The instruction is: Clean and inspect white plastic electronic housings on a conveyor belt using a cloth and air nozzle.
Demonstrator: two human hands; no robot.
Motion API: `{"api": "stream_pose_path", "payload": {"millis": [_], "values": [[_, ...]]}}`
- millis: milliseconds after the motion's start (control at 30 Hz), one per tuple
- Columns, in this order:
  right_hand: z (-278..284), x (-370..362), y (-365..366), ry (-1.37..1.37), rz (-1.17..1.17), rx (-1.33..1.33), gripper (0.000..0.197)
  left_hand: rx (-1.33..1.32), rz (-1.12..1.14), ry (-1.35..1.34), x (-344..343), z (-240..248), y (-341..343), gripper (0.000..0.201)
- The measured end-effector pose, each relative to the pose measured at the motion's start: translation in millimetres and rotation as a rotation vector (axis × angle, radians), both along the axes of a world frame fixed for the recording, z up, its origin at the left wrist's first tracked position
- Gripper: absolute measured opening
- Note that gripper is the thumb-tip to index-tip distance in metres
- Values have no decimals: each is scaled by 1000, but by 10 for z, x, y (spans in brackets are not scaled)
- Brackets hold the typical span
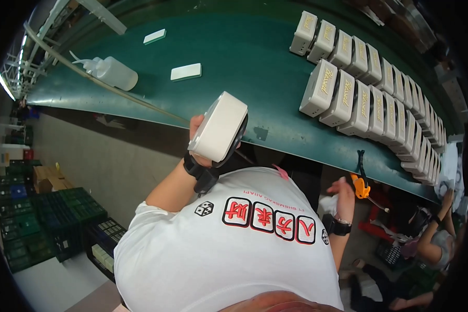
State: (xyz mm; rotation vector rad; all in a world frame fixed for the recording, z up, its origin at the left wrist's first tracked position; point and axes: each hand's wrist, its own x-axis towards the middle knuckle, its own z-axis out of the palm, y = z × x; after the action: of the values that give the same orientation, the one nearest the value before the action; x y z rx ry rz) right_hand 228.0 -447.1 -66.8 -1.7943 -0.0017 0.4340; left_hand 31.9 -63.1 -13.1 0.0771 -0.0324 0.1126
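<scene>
My left hand grips a cream-coloured, box-shaped device with rounded corners, held tilted above the bench's near edge. A black face shows on the device's right side, and most of my left fingers are behind it. Low at the right, beside my shirt, my right hand is closed around what looks like a white cloth. Just right of that hand, an orange air blow gun with a black part hangs at the bench edge, apart from my fingers.
Two rows of similar cream devices stand on the green bench at the right. A white squeeze bottle and two small white blocks lie at the left. A hose crosses there. Another person's arm is at far right; crates stand lower left.
</scene>
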Motion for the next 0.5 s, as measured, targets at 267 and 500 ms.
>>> {"api": "stream_pose_path", "payload": {"millis": [267,500], "values": [[1292,37,996,-434,945,190,29,-233,-257,-209,9,-50,74,66],[1673,-260,2382,-307,1081,546,71,60,-145,233,124,175,19,63]]}}
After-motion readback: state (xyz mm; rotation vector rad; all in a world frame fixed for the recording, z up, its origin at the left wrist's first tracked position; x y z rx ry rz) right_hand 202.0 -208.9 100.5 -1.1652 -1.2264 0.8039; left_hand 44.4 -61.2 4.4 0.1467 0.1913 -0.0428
